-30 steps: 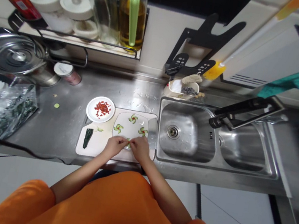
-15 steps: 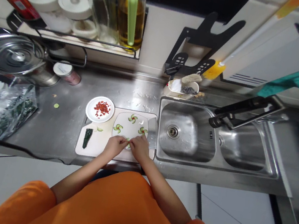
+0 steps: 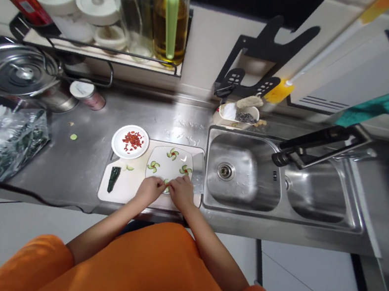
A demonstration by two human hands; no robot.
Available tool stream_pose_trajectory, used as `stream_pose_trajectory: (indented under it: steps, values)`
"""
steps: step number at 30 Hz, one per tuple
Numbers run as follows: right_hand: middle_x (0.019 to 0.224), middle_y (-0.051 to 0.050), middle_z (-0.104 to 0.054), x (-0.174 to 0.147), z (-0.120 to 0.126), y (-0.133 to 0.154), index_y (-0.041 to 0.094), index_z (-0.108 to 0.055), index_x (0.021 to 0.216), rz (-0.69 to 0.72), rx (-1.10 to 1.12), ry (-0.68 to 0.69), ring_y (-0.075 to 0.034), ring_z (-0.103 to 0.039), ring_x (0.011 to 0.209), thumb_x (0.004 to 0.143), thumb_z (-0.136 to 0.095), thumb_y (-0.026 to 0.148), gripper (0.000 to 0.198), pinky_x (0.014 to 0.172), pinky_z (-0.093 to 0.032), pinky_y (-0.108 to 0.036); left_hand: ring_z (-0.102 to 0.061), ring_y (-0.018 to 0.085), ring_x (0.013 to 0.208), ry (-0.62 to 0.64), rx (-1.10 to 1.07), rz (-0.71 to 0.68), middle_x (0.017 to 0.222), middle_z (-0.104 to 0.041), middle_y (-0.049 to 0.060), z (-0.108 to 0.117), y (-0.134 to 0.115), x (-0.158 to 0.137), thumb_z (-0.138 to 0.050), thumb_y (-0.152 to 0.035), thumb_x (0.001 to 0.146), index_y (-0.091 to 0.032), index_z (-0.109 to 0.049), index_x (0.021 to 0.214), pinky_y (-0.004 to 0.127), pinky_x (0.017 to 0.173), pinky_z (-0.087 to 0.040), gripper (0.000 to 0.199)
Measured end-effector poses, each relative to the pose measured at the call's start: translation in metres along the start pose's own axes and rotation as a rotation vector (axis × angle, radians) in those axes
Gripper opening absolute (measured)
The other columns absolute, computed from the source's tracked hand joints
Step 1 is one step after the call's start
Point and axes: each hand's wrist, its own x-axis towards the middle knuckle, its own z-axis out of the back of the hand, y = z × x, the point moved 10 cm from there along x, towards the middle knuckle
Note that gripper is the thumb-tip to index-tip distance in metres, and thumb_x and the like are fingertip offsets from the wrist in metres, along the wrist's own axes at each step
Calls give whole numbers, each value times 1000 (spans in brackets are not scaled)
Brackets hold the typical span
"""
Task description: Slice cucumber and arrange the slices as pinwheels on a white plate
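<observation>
My left hand (image 3: 151, 190) and my right hand (image 3: 181, 193) meet at the near edge of a white square plate (image 3: 166, 160). The fingers of both hands are pinched over a small group of green slices (image 3: 166, 181), which they partly cover; what lies between the fingertips is too small to make out. Pinwheels of green cucumber-like slices with red centres sit at the plate's far side (image 3: 172, 154), left (image 3: 153, 166) and right (image 3: 185, 170). Beneath the plate is a pale cutting board (image 3: 126, 191), bearing a dark green vegetable piece (image 3: 113, 179) and a thin slice (image 3: 129, 168).
A round white plate of red bits (image 3: 117, 140) overlaps the board's far left corner. To the right is a double steel sink (image 3: 245, 174) with a black faucet (image 3: 308, 140). Leftward lie a plastic bag of greens (image 3: 2, 146), a lidded pot (image 3: 19, 69) and a can (image 3: 88, 95).
Both hands stay over the plate's near edge, with only a slight shift of the fingers. The plates and the slices keep their places.
</observation>
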Motion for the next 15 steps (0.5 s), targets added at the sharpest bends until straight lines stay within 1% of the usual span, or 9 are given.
stream_pose_trajectory:
  steps: [5,15]
  values:
    - [89,-6,-62,0,1,0,22,-68,85,-16,-19,26,-23,-44,95,88,-50,29,19,76,-33,-32,-55,13,64,18,4,18,64,-65,1,0,-1,0,-53,-27,76,-18,-66,62,22,61,-35,21]
    - [89,-5,-62,0,3,-2,22,-68,86,-24,0,25,-22,-44,96,88,-50,29,19,75,-33,-31,-60,15,70,1,-98,49,68,-69,0,3,5,-1,-57,-30,75,-18,-68,67,22,64,-39,19]
